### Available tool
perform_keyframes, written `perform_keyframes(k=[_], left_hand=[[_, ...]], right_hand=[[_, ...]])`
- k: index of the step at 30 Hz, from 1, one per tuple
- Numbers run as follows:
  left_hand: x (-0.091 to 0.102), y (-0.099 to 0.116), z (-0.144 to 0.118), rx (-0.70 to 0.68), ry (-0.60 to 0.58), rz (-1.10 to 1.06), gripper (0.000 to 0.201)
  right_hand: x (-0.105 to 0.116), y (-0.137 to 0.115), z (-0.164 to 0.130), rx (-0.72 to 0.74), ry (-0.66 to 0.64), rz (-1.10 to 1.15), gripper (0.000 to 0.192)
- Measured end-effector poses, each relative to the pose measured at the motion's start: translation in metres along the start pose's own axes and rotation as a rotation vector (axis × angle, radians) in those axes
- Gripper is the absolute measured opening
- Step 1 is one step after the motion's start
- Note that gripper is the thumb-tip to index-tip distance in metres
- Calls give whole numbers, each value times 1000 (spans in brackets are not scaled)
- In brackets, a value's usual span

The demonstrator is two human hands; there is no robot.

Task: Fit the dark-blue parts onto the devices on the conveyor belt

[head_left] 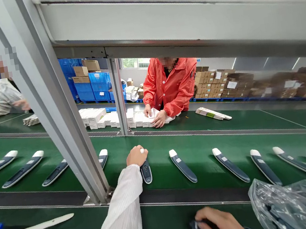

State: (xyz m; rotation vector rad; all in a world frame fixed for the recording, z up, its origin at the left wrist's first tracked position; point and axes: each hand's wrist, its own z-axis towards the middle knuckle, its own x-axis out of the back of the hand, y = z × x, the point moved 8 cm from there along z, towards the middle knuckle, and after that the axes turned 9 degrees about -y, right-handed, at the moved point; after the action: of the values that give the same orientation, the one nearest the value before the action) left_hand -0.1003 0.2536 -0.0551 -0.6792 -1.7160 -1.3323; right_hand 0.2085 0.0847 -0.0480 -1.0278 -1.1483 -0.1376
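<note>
Surroundings: green conveyor belt (205, 148) runs across in front of me, grey frame post (62, 118) at left, a person in a red jacket (172, 88) handling white boxes (97, 116) beyond it
Left hand (136, 155): my grip is closed over the white tip of a dark blue device (146, 171) lying on the belt
Right hand (221, 224): fingers curled around a small dark part (196, 227) on the near worktop
Row: further devices (183, 166) lie apart along the belt
Bag: clear plastic bag (297, 203) just right of my right hand
</note>
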Motion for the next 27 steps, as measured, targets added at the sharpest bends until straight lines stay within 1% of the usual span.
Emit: perform_keyframes(k=[3, 5, 7, 8, 10, 11, 14, 17, 21, 24, 26, 27], left_hand=[[-3, 2, 2, 31, -24, -19, 22], [-6, 7, 1, 7, -44, 3, 20], [-9, 13, 0, -40, -53, 20, 18], [-10, 16, -1, -62, -53, 20, 19], [-13, 22, -3, -96, -51, 18, 21], [-14, 25, -4, -109, -53, 20, 23], [-18, 34, -5, -133, -64, 25, 24], [-23, 42, -6, -162, -68, 23, 26], [-31, 52, -7, -233, -56, 12, 32], [-36, 55, -9, -267, -87, -3, 38], [-31, 57, -11, -293, -87, -17, 44], [-23, 57, -12, -309, -56, -24, 46]], right_hand=[[20, -6, 44, -14, 142, 64, 26], [26, -11, 77, 6, 237, 52, 30], [21, -15, 108, 15, 270, 16, 35], [15, -16, 121, 14, 258, -13, 37], [-2, -20, 139, 19, 198, -97, 41], [-10, -22, 144, 26, 165, -146, 42], [-25, -24, 142, 26, 116, -267, 44], [-27, -16, 134, -30, 106, -301, 46], [-21, -6, 136, -62, 50, -255, 44], [-12, -3, 136, -83, 32, -247, 43], [-5, -4, 126, -110, 57, -280, 44], [-2, -5, 117, -119, 77, -295, 45]])
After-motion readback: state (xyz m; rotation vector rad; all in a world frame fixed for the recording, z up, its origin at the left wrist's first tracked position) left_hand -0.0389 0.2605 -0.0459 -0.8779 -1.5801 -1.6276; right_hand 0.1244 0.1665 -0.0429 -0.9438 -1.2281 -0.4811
